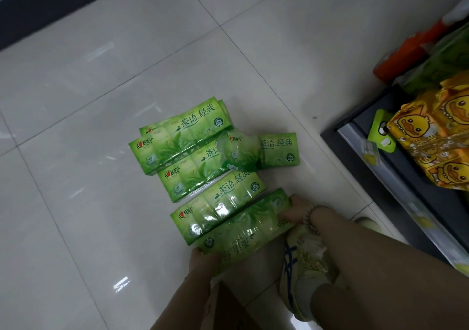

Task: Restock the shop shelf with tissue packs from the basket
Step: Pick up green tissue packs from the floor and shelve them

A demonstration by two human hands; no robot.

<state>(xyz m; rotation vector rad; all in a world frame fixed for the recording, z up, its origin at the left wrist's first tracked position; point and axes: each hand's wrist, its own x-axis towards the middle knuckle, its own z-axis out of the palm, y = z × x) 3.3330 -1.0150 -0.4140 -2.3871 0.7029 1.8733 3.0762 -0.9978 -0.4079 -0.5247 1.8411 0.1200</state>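
Observation:
Several green tissue packs point(187, 136) lie in a row on the white tiled floor. One torn, crumpled pack point(258, 153) rests on them at the right. The nearest green pack point(243, 230) is held at both ends: my left hand point(200, 261) grips its near-left end and my right hand point(295, 209), with a bead bracelet at the wrist, grips its far-right end. The dark shop shelf point(406, 177) stands at the right with yellow duck-print packs point(436, 131) on it. No basket is clearly in view.
My shoe point(302, 274) stands on the floor just under the held pack. A cardboard edge point(228, 301) shows between my arms. Orange packs point(406, 50) and green packs sit farther along the shelf. A dark shelf base point(50, 2) runs across the top left.

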